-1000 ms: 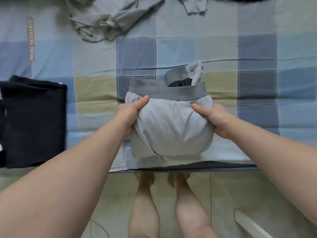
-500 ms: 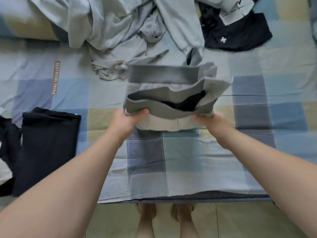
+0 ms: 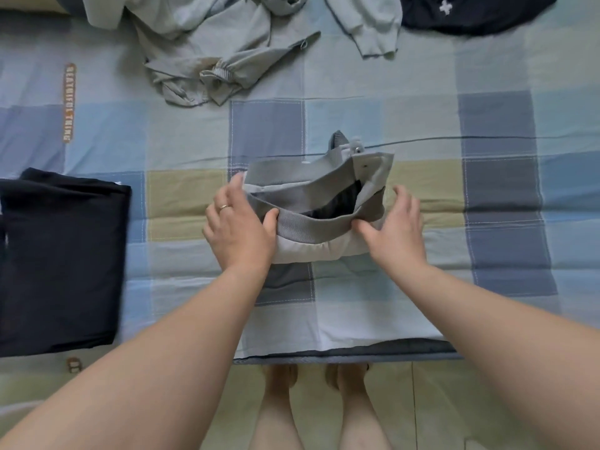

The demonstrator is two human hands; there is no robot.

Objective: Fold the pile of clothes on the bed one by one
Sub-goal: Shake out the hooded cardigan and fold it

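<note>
Resting flat on the checked blue, green and beige bed sheet (image 3: 503,125), near the middle of the view, is a folded pale grey garment with a darker ribbed grey band (image 3: 311,228). The band runs across its near half and gapes, showing a dark lining inside. A flap with small metal snap buttons (image 3: 357,151) stands up at the far right corner. Both hands flank the bundle. The left hand (image 3: 238,230) lies against its left end, thumb laid on the ribbed band, fingers straight and spread up past the far left corner; a thin ring (image 3: 224,207) shows on one finger. The right hand (image 3: 394,227) sits at the right end, thumb tip touching the band, fingers splayed and slightly apart from the cloth. Neither hand is closed around the fabric; both are spread and only touching it, with the garment lying between them. A folded black garment (image 3: 61,264) lies flat on the bed, well to the left of the left hand and near the bed's edge. A crumpled heap of pale grey clothes (image 3: 207,60) sprawls along the far side of the bed, one elastic cuff turned toward the camera. A dark navy garment with a small white cross (image 3: 470,11) lies at the far right of that heap. An orange lettered strip (image 3: 69,102) is printed on the sheet at the left. Two bare feet (image 3: 311,378) stand on the pale tiled floor (image 3: 454,401) just below the bed's edge.
</note>
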